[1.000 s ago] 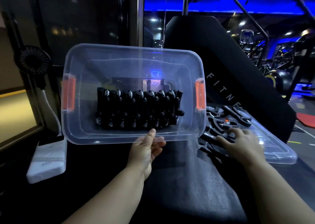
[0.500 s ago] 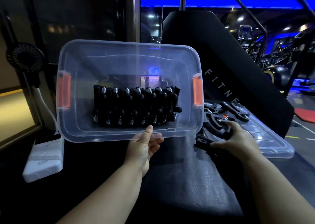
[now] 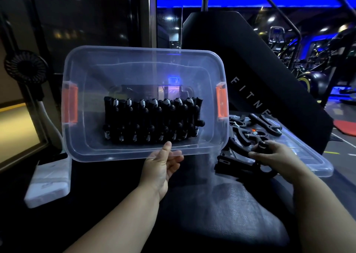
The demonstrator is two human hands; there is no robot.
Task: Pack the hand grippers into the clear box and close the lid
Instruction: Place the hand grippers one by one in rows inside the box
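Left hand [image 3: 163, 168] pinches the tipped-up box [image 3: 119, 156] by its near rim, row of grippers [image 3: 152, 122] packed just above it. Right hand [image 3: 273, 154] is curled round a loose gripper [image 3: 239, 148] by the lid [image 3: 308, 156].

a gym: exercise machines [image 3: 277, 35] under blue lighting (dim), a black pad [image 3: 256, 75] lettered "fitne".
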